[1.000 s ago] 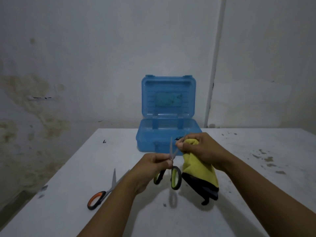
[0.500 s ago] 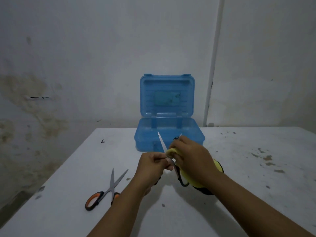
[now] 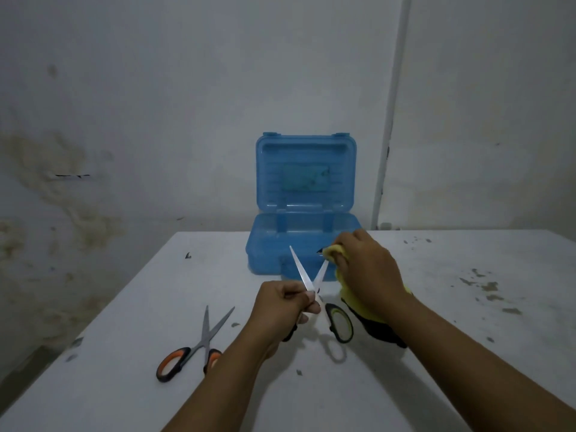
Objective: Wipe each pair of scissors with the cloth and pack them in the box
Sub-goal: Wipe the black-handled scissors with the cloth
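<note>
- Orange-and-black-handled steel scissors (image 3: 199, 344) are seen lying open on the white counter (image 3: 467, 307), nearest.
- Green-and-black-handled scissors (image 3: 324, 304), blades spread, are gripped near the pivot by the left hand (image 3: 280, 304).
- The right blade's tip is pinched in a yellow-and-black cloth (image 3: 352, 291) by the right hand (image 3: 367, 269).
- Beyond, the blue plastic box (image 3: 304, 213) is stood open.

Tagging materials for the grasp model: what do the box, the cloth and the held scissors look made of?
Box: translucent blue plastic, by its moulded ribs and slight gloss.
Cloth: soft fabric, yellow with a dark part hanging lower down; it bunches in the right hand. Weave too dim to tell.
Scissors in the left hand: pale shiny blades, probably steel; black and green handle loops, likely plastic or rubber.
</note>
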